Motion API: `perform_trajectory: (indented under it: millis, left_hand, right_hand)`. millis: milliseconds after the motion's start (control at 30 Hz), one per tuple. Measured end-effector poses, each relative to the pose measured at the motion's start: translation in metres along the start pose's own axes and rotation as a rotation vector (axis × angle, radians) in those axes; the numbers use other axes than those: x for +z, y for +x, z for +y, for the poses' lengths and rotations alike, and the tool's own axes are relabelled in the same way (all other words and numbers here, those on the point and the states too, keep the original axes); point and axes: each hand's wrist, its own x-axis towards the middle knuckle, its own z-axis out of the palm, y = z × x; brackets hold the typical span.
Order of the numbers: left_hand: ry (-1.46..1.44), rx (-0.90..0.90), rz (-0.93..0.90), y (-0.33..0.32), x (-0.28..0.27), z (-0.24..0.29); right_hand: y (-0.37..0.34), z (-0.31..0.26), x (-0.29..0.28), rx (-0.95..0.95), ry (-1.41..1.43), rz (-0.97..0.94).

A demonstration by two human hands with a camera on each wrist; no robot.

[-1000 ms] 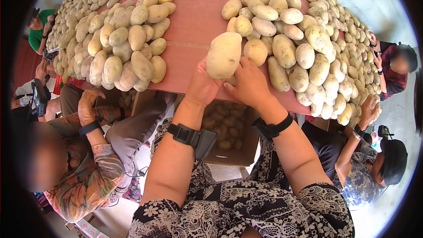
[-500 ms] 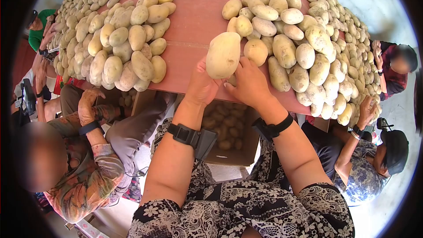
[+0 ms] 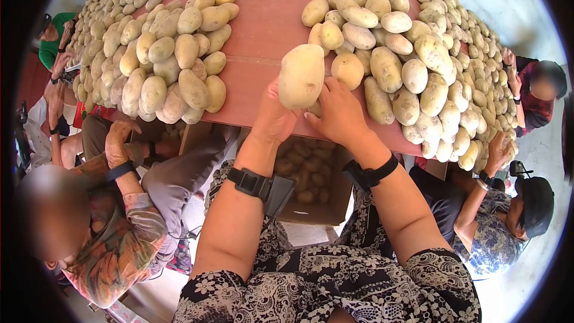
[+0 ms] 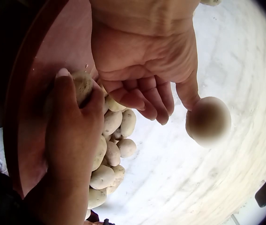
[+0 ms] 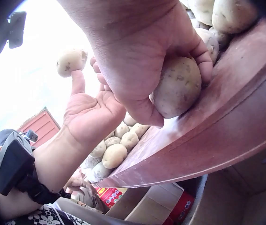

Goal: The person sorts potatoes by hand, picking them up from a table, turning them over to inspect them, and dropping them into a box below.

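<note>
A large pale potato (image 3: 301,76) stands raised above my left hand (image 3: 275,113) in the head view. In the right wrist view the same potato (image 5: 71,62) sits on the tip of one upright, straight digit. The left wrist view shows my left palm (image 4: 147,51) turned toward the camera, other fingers loosely bent and holding nothing. My right hand (image 3: 341,110) is at the table's near edge. Its thumb and fingers grip a second potato (image 5: 177,86) low over the tabletop; in the head view this one is mostly hidden behind the hands.
Heaps of potatoes (image 3: 412,78) cover the right of the red table (image 3: 263,30), with another pile (image 3: 173,54) on the left. Beneath the edge, between my knees, stands a cardboard box (image 3: 308,212) with potatoes inside. People sit close on both sides, one in a patterned shirt (image 3: 113,233).
The raised potato has shifted very slightly left and tipped a little. My right hand stays in place. The person at left has leaned and moved an arm.
</note>
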Motion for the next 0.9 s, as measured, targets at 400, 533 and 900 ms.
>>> perform_trajectory:
  millis: [400, 533, 900]
  left_hand:
    - [0.053, -0.012, -0.131, -0.0011, -0.0035, 0.004]
    - [0.063, -0.021, -0.096, -0.002, 0.0008, 0.0051]
    - [-0.084, -0.027, -0.044, -0.0005, -0.0012, 0.0035]
  right_hand:
    - [-0.0005, -0.0005, -0.0014, 0.009, 0.008, -0.009]
    - [-0.0004, -0.0006, -0.0009, 0.005, -0.006, -0.012]
    - [-0.0004, 0.0005, -0.0001, -0.002, 0.011, 0.0]
